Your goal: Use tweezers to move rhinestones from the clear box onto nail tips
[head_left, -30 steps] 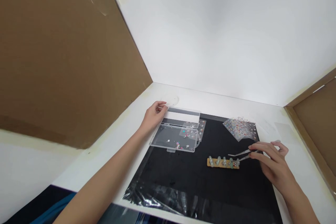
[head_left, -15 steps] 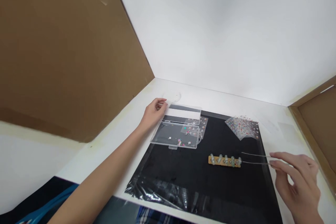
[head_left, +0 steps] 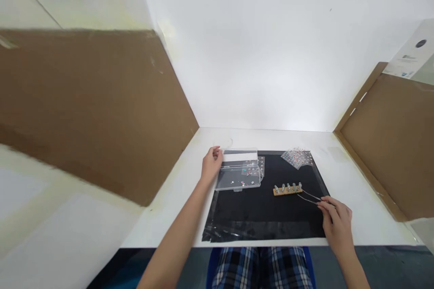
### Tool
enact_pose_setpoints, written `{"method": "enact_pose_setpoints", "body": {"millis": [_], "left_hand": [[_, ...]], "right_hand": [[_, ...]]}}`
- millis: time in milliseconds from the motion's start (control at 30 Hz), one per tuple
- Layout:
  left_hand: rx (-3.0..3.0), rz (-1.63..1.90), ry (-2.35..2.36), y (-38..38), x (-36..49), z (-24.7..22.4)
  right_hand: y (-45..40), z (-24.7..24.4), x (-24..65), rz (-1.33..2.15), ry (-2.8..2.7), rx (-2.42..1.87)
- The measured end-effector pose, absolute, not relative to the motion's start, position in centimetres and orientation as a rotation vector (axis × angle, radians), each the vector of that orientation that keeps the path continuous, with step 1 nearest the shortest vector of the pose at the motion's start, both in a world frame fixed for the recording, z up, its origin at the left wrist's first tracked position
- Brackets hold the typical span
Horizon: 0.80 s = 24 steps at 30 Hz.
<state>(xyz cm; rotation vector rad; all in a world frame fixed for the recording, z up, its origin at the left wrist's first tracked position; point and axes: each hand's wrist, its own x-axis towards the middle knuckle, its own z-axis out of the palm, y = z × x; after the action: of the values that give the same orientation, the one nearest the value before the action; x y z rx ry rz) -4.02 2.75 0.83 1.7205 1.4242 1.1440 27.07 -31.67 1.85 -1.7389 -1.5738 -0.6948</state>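
- We see a white wall [head_left: 257,54] filling the back.
- We have a brown board [head_left: 95,113] standing along the left side and another brown board [head_left: 383,144] along the right.
- Between them we find the white table [head_left: 162,194].
- On the table we see a black mat [head_left: 257,214], its near left corner crinkled and glossy.
- Below the table edge we make out legs in plaid trousers [head_left: 233,268].
- We see the left hand [head_left: 212,165] at the left end of the case's raised lid, fingers curled close together; whether they pinch the lid, we cannot tell.
- We see the right hand [head_left: 336,224] over the mat's right edge, thumb and fingers clamped on the tweezers.
- We have a clear case [head_left: 238,180] lying open at the mat's far left, beside the left hand.
- We spot patterned clear sheets [head_left: 296,158] at the mat's far right corner, and another patterned sheet [head_left: 261,165] partly under the case.
- We find the wooden strip [head_left: 287,192] on the mat, right of the case.
- We see the tweezers [head_left: 308,200] with prongs apart — tips near the strip's right end.
- We count five shiny pieces [head_left: 288,187] in a row on the strip.
- We notice tiny coloured ornaments [head_left: 243,184] scattered inside the case — too small to tell apart.
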Motion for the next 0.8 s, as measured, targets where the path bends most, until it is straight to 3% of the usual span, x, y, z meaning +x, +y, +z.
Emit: {"method": "enact_pose_setpoints", "body": {"millis": [567, 800], "left_hand": [[1.594, 1.196, 1.376, 3.1, -4.5, 1.6], [1.636, 1.164, 1.406, 2.8, -4.6, 0.8]], "right_hand": [[-30.8, 2.1, 26.5, -0.853, -1.488, -1.706], [-32.1, 2.4, 26.2, -0.719, -1.527, -1.716]]}}
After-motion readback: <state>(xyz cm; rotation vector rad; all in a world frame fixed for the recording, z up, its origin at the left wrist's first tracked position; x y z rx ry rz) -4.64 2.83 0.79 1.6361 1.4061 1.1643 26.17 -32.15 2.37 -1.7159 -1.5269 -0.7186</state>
